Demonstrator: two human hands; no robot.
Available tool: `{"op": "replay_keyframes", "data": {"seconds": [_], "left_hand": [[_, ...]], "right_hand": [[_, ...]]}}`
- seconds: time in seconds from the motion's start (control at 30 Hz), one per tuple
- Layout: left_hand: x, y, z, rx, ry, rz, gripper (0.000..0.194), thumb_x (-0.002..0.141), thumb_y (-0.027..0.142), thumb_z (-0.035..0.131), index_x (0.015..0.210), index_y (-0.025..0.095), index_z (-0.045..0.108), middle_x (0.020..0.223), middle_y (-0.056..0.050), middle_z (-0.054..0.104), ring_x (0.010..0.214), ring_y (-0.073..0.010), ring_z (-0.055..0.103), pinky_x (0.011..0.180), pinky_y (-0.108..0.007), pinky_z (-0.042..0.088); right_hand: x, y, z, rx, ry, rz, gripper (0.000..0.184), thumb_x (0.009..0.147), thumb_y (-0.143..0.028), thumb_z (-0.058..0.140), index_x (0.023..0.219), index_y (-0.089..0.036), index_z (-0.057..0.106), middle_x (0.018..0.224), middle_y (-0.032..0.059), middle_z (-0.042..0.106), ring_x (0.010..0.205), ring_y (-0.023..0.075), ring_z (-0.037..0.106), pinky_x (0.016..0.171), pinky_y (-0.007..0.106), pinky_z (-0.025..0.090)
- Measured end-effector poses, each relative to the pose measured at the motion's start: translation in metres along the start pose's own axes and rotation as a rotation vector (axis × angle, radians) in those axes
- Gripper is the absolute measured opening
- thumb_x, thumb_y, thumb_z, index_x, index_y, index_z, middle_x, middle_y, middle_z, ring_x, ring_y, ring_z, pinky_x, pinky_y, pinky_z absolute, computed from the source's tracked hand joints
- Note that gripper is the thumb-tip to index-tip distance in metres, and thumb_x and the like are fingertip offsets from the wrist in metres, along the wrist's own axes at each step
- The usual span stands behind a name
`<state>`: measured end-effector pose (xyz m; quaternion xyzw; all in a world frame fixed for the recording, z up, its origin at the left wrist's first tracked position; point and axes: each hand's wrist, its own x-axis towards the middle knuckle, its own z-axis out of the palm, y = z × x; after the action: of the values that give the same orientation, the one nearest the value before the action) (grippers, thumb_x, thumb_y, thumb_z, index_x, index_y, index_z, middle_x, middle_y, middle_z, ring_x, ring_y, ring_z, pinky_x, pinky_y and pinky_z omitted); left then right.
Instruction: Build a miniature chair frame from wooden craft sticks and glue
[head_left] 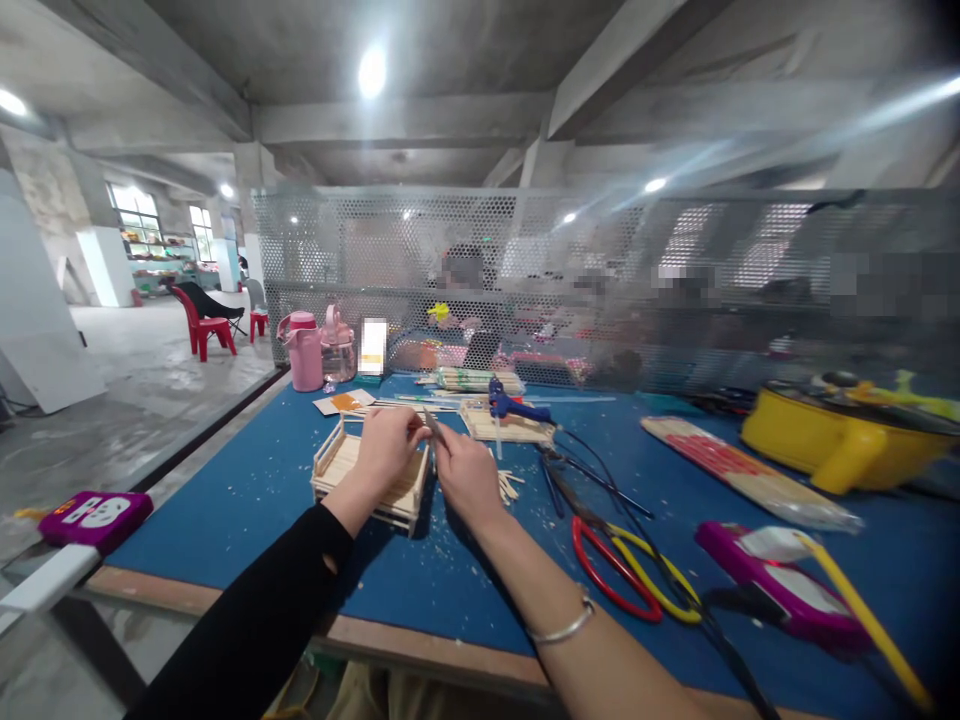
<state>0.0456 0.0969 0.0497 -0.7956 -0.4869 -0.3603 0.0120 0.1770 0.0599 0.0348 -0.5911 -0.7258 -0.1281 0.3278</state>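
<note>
My left hand (388, 443) and my right hand (466, 472) meet over a small model built of wooden craft sticks (352, 470) on the blue table mat (247, 500). Both hands pinch a thin wooden stick (433, 428) between their fingertips, just above the model's right end. My left arm wears a black sleeve; my right wrist carries a thin silver bracelet (562, 630). A few loose sticks (511, 487) lie right of my right hand.
A blue glue gun (510, 405) rests on a second stick panel behind my hands. Red and yellow scissors (622, 570) lie at right, then a pink device (780, 590) and a yellow pot (840, 440). Pink bottles (306, 350) stand by the mesh partition.
</note>
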Motion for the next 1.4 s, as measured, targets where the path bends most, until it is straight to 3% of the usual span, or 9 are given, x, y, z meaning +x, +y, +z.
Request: {"op": "replay_keyframes", "data": {"seconds": [0.2, 0.33, 0.5, 0.6, 0.77, 1.0, 1.17, 1.4], "left_hand": [[-0.0013, -0.0013, 0.0005, -0.023, 0.03, -0.016, 0.011, 0.08, 0.029, 0.064, 0.078, 0.018, 0.065, 0.082, -0.004, 0.071, 0.082, -0.0189, 0.062, 0.08, -0.033, 0.038], [-0.0016, -0.0019, 0.0003, 0.001, 0.026, -0.019, 0.01, 0.081, 0.027, 0.062, 0.08, 0.018, 0.066, 0.083, -0.005, 0.071, 0.084, -0.02, 0.063, 0.08, -0.033, 0.037], [-0.0027, -0.0016, -0.0007, -0.009, 0.035, -0.03, 0.01, 0.082, 0.027, 0.061, 0.081, 0.018, 0.067, 0.085, -0.005, 0.072, 0.085, -0.0207, 0.063, 0.083, -0.035, 0.036], [-0.0033, -0.0015, -0.001, 0.003, 0.035, -0.038, 0.011, 0.082, 0.024, 0.059, 0.08, 0.017, 0.067, 0.085, -0.006, 0.072, 0.085, -0.0211, 0.063, 0.083, -0.035, 0.036], [-0.0037, -0.0005, -0.0022, -0.013, 0.024, -0.038, 0.01, 0.082, 0.026, 0.06, 0.081, 0.019, 0.068, 0.086, -0.005, 0.072, 0.086, -0.0202, 0.063, 0.085, -0.035, 0.036], [-0.0042, -0.0003, -0.0012, -0.011, 0.033, -0.052, 0.01, 0.082, 0.026, 0.06, 0.081, 0.018, 0.067, 0.086, -0.005, 0.072, 0.087, -0.0203, 0.063, 0.089, -0.037, 0.035], [-0.0042, -0.003, 0.0007, -0.008, 0.09, -0.063, 0.015, 0.08, 0.029, 0.063, 0.083, 0.014, 0.066, 0.086, -0.009, 0.07, 0.086, -0.0215, 0.062, 0.081, -0.033, 0.04], [-0.0042, -0.0027, -0.0002, 0.004, 0.08, -0.072, 0.014, 0.08, 0.029, 0.064, 0.082, 0.016, 0.066, 0.085, -0.007, 0.07, 0.084, -0.0212, 0.062, 0.078, -0.033, 0.041]], "right_hand": [[0.0015, -0.0024, -0.0014, -0.045, -0.038, -0.022, 0.032, 0.088, -0.02, 0.04, 0.11, -0.021, 0.063, 0.079, 0.0054, 0.071, 0.078, 0.0188, 0.063, 0.073, 0.03, 0.03], [0.0006, -0.0039, -0.0017, 0.04, 0.087, -0.064, 0.034, 0.086, -0.014, 0.042, 0.112, -0.021, 0.062, 0.093, 0.0055, 0.072, 0.091, 0.0176, 0.061, 0.086, 0.033, 0.027], [-0.0011, -0.0004, -0.0009, -0.007, 0.026, -0.046, 0.034, 0.082, -0.009, 0.043, 0.104, -0.021, 0.066, 0.093, 0.0055, 0.072, 0.091, 0.0188, 0.061, 0.094, 0.039, 0.022], [-0.0003, 0.0012, 0.0008, 0.039, 0.06, -0.099, 0.038, 0.082, -0.009, 0.043, 0.111, -0.023, 0.063, 0.104, 0.0049, 0.071, 0.098, 0.0178, 0.06, 0.098, 0.04, 0.02], [0.0018, 0.0035, 0.0044, 0.02, 0.005, -0.041, 0.036, 0.083, -0.01, 0.042, 0.107, -0.023, 0.065, 0.098, 0.0057, 0.072, 0.093, 0.0187, 0.062, 0.097, 0.042, 0.022], [0.0005, 0.0047, 0.0058, 0.055, 0.04, -0.052, 0.035, 0.084, -0.012, 0.042, 0.11, -0.021, 0.064, 0.096, 0.0062, 0.072, 0.093, 0.0187, 0.062, 0.098, 0.043, 0.024], [0.0004, 0.0042, 0.006, 0.078, 0.051, -0.06, 0.036, 0.084, -0.011, 0.043, 0.112, -0.02, 0.062, 0.102, 0.0072, 0.071, 0.097, 0.0192, 0.061, 0.101, 0.044, 0.021], [0.0007, 0.0053, 0.0069, 0.062, 0.066, -0.072, 0.034, 0.085, -0.013, 0.042, 0.111, -0.021, 0.063, 0.098, 0.0062, 0.072, 0.096, 0.0189, 0.061, 0.102, 0.046, 0.018]]}}
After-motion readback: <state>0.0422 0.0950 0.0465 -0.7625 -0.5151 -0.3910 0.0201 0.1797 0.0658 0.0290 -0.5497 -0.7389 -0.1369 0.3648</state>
